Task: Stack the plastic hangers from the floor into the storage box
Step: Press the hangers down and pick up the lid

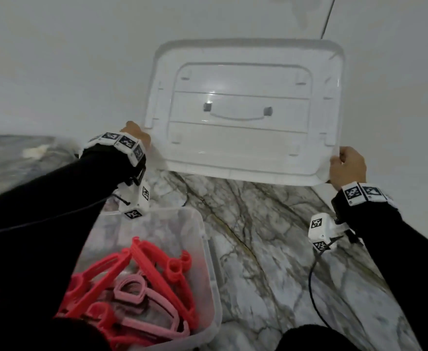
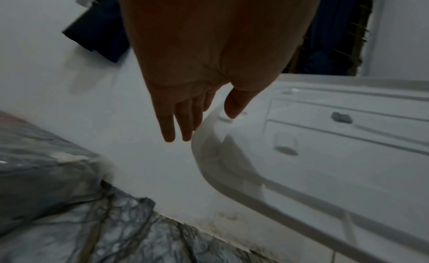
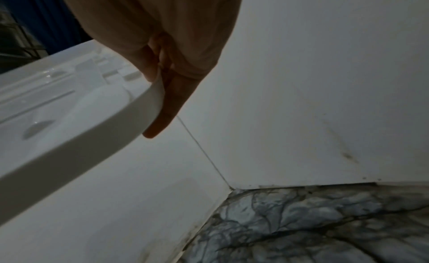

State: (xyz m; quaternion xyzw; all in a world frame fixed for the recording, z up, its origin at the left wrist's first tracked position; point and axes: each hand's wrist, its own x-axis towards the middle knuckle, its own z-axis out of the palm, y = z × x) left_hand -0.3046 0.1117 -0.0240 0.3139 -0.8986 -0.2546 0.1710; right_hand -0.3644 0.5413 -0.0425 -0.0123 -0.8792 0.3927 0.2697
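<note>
Several red and pink plastic hangers (image 1: 142, 282) lie heaped in the clear storage box (image 1: 209, 272) nearest the person, on the marble floor (image 1: 263, 224) beside a black cable (image 1: 311, 282). Farther off, both hands hold the translucent lid (image 1: 243, 110) up before the white wall (image 1: 55, 59): left hand (image 1: 137, 134) pinching one corner, right hand (image 1: 347, 167) gripping the other. Only the right wrist view shows its fingers (image 3: 162, 110) clamped behind the rim.

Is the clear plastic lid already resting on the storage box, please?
No, both hands hold the clear plastic lid up, away from the open storage box.
</note>
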